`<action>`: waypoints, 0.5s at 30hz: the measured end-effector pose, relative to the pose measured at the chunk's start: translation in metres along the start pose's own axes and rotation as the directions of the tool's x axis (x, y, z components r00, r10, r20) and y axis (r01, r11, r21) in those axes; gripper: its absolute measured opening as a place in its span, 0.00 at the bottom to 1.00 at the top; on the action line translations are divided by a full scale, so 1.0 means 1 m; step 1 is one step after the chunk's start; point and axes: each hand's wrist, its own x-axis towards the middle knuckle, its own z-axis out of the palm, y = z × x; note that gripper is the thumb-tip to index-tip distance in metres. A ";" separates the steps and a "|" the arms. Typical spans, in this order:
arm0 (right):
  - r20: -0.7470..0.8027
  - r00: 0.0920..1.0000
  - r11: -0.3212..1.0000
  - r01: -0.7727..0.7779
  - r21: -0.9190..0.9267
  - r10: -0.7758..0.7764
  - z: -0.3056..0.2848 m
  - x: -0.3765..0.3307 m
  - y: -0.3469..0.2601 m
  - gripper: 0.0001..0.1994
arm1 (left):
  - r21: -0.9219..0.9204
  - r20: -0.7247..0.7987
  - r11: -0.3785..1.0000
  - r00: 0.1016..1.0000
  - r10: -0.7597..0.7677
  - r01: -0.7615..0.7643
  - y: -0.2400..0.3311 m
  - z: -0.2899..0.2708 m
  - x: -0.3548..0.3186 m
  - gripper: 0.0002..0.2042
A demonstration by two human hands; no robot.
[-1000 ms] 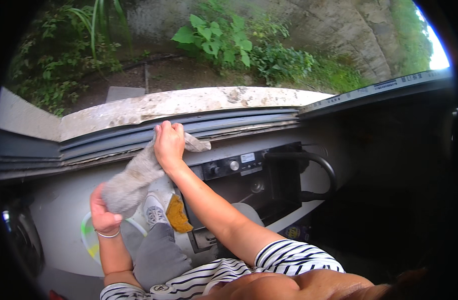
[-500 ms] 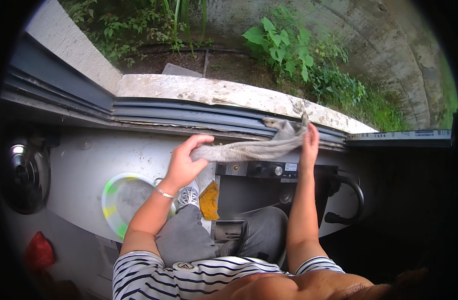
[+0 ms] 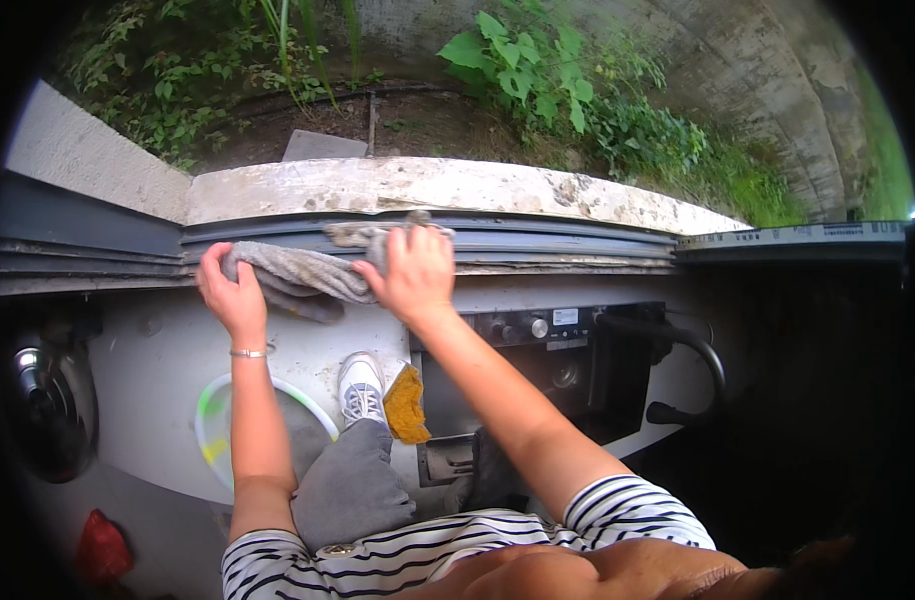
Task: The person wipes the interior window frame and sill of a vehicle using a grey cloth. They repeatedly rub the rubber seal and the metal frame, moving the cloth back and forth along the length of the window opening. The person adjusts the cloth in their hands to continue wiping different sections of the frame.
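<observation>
Both hands grasping a rumpled grey cloth (image 3: pixel 298 272) on a dark grey window track (image 3: pixel 538 240).
Left hand (image 3: pixel 233 297) clenches its end; right hand (image 3: pixel 413 272) grips its middle, arms outstretched; small white rectangular label (image 3: pixel 565 317) below right.

You are in a kitchen at home, right by an open window. You stand up on the white worktop (image 3: pixel 168 360), with your shoe (image 3: pixel 361 388) on it. A stove (image 3: pixel 538 375) with round knobs (image 3: pixel 540 327) sits in the worktop, and a shiny pot (image 3: pixel 53 395) is off to your left. In front of you runs the grey window track (image 3: pixel 538 243) and a stone sill (image 3: pixel 428 187). Past it you see dirt and green plants (image 3: pixel 548 85), so a garden lies outside.
</observation>
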 end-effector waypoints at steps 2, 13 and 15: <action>0.028 1.000 0.997 -0.004 0.081 0.002 0.010 0.006 -0.021 0.21 | 0.330 -0.042 0.932 0.984 0.174 -0.151 -0.012 0.008 0.004 0.14; 0.559 0.815 -0.643 -0.349 0.682 0.151 0.018 0.048 -0.041 0.16 | -0.793 0.222 0.482 0.914 -0.340 0.372 0.016 0.020 -0.018 0.13; 0.394 0.910 -0.797 -0.143 0.587 0.127 -0.023 0.066 0.009 0.22 | -0.820 0.433 0.276 0.859 -0.272 0.501 0.086 0.016 -0.022 0.13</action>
